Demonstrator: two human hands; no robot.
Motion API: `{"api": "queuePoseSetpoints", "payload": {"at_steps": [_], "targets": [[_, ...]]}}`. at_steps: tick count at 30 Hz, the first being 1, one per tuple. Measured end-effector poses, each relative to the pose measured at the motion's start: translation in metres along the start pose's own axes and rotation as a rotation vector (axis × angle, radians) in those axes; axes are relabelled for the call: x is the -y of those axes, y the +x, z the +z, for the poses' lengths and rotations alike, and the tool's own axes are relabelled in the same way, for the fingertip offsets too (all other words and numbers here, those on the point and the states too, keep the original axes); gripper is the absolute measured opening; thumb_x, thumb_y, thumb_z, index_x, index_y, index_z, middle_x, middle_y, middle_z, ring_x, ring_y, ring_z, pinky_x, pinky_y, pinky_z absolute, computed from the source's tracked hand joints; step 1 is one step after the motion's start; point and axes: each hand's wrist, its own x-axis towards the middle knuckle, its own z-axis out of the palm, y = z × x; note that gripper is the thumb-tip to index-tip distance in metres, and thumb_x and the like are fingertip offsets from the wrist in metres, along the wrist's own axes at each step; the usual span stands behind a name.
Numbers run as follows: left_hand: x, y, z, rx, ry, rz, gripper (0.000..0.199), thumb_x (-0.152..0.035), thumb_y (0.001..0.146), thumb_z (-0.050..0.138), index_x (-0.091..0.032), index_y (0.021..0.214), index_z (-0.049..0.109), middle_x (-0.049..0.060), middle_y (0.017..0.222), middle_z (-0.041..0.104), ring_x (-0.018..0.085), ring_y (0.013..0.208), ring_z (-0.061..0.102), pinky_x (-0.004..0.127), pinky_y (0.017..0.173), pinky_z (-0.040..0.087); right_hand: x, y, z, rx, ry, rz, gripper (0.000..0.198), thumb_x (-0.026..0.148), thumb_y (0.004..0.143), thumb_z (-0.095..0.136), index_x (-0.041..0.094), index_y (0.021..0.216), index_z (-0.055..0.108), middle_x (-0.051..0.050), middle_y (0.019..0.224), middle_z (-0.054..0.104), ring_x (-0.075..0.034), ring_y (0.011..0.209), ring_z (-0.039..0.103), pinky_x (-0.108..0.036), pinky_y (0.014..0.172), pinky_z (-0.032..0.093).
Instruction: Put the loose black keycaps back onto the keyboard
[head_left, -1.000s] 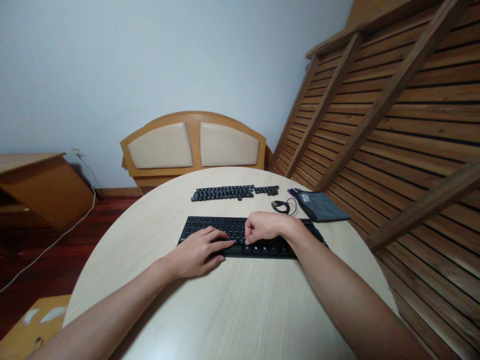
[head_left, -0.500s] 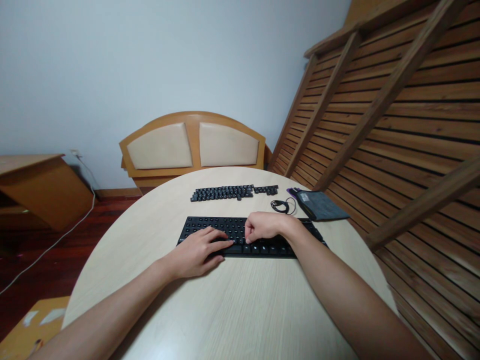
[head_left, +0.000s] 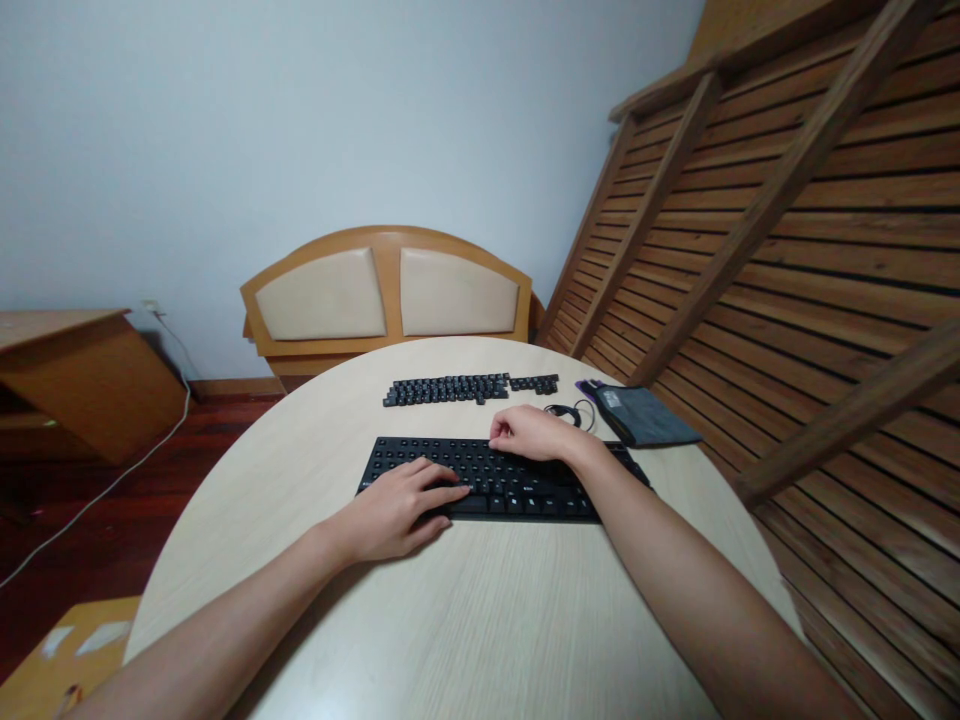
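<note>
A black keyboard point(head_left: 420, 447) lies across the round table, most of its upper rows stripped to bare key stems while caps show along the front edge. My left hand point(head_left: 397, 505) rests on its left front part, fingers stretched out, the index fingertip on a key near the front row. Above the keyboard's middle, near the back edge, hovers my right hand point(head_left: 529, 432) with its fingers pinched together. Whatever may be between those fingertips is hidden. Behind the keyboard, loose black keycaps point(head_left: 442, 388) lie in rows, with a smaller group of keycaps point(head_left: 534, 383) to their right.
A coiled black cable point(head_left: 574, 412) lies behind my right wrist. Farther right is a dark grey pouch point(head_left: 652, 415) near the rim of the pale round table point(head_left: 480, 620). Wooden slats point(head_left: 795, 250) lean at the right; a headboard point(head_left: 386, 290) stands behind.
My right hand has lifted from the front key rows and moved back toward the keyboard's far edge, fingers still pinched. My left hand stays in place.
</note>
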Motion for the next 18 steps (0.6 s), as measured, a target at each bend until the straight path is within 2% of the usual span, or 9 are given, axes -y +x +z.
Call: {"api": "queuePoseSetpoints", "payload": {"at_steps": [3, 6, 11, 15, 18], "targets": [[0.001, 0.0, 0.001, -0.009, -0.004, 0.007, 0.045, -0.027, 0.096, 0.055, -0.026, 0.141, 0.053, 0.009, 0.13, 0.058, 0.027, 0.114, 0.054, 0.047, 0.099, 0.049, -0.008, 0.011, 0.008, -0.101, -0.063, 0.063, 0.028, 0.03, 0.087, 0.062, 0.02, 0.113, 0.068, -0.007, 0.109, 0.074, -0.022, 0.1, 0.067, -0.028, 0.08, 0.047], [0.001, 0.001, 0.0, -0.017, -0.009, 0.008, 0.044, -0.027, 0.096, 0.055, -0.026, 0.14, 0.054, 0.009, 0.129, 0.058, 0.027, 0.113, 0.055, 0.046, 0.097, 0.05, -0.013, 0.023, 0.012, -0.097, -0.093, 0.104, 0.045, 0.032, 0.087, 0.063, 0.019, 0.13, 0.059, -0.01, 0.123, 0.07, -0.026, 0.113, 0.064, -0.032, 0.089, 0.047], [0.0, 0.001, -0.002, -0.005, -0.017, 0.006, 0.044, -0.027, 0.097, 0.055, -0.025, 0.14, 0.053, 0.009, 0.129, 0.058, 0.027, 0.114, 0.054, 0.046, 0.098, 0.049, -0.019, 0.044, 0.013, -0.08, -0.137, 0.172, 0.066, 0.032, 0.085, 0.062, 0.017, 0.147, 0.044, -0.014, 0.134, 0.064, -0.03, 0.12, 0.061, -0.036, 0.095, 0.047], [0.001, 0.0, -0.002, -0.015, -0.022, 0.005, 0.043, -0.028, 0.096, 0.055, -0.026, 0.139, 0.054, 0.009, 0.129, 0.059, 0.027, 0.113, 0.055, 0.046, 0.097, 0.05, -0.02, 0.057, 0.017, -0.097, -0.173, 0.186, 0.071, 0.031, 0.087, 0.06, 0.017, 0.153, 0.037, -0.017, 0.142, 0.057, -0.031, 0.125, 0.057, -0.038, 0.099, 0.044], [0.001, 0.0, -0.001, -0.026, -0.02, 0.01, 0.043, -0.027, 0.096, 0.055, -0.026, 0.139, 0.054, 0.009, 0.128, 0.059, 0.027, 0.112, 0.055, 0.046, 0.097, 0.05, -0.02, 0.062, 0.022, -0.119, -0.196, 0.187, 0.064, 0.032, 0.09, 0.058, 0.018, 0.15, 0.042, -0.018, 0.141, 0.056, -0.032, 0.127, 0.056, -0.039, 0.101, 0.043]]}}
